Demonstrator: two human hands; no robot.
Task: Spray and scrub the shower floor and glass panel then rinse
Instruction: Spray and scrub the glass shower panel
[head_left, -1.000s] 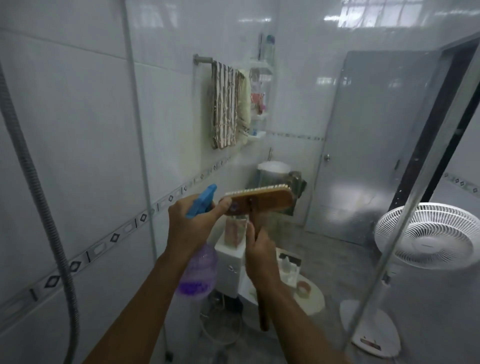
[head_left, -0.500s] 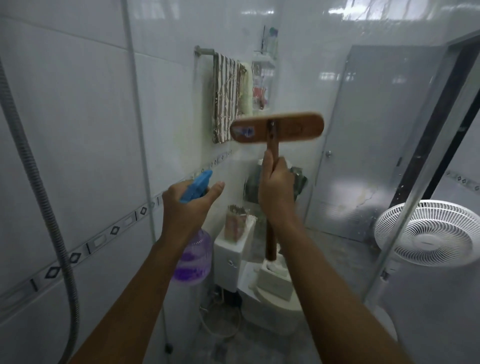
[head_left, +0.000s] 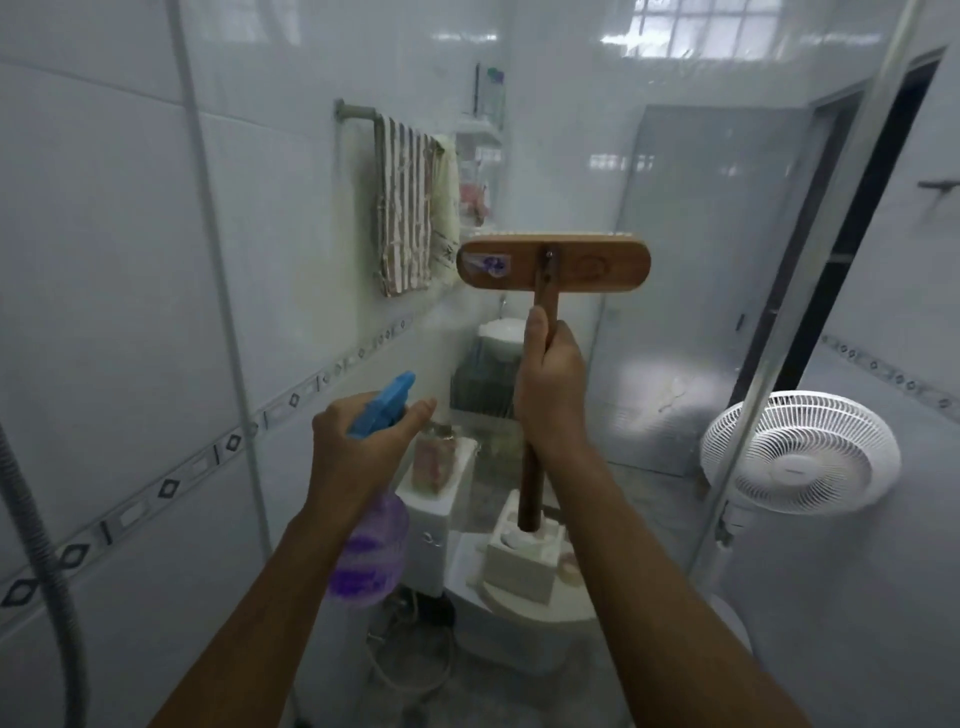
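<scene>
- The glass panel (head_left: 675, 338) is filling the middle of the view, wet and hazy, with its metal edge strip running down the right side; everything beyond it is showing blurred through it.
- Behind the glass, the toilet (head_left: 524, 597) is sitting low in the middle, a grey door (head_left: 727, 249) is standing at the back, and a white fan (head_left: 800, 452) is standing to the right past the panel edge.
- A striped towel (head_left: 405, 208) is hanging from a rail on the left wall, and a grey shower hose (head_left: 47, 571) is curving down the near left.
- The brush (head_left: 553, 265) is standing upright with its wooden head level and bristles facing the glass; half a second ago the head was sitting tilted and further left.
- The right hand (head_left: 553, 384) is wrapping its fingers tight around the brush handle just below the head, the same grip as before.
- The left hand (head_left: 358, 447) is closing around the neck of the spray bottle (head_left: 371, 551), thumb stretched out, blue nozzle pointing at the glass, lower than the brush, much as before.
</scene>
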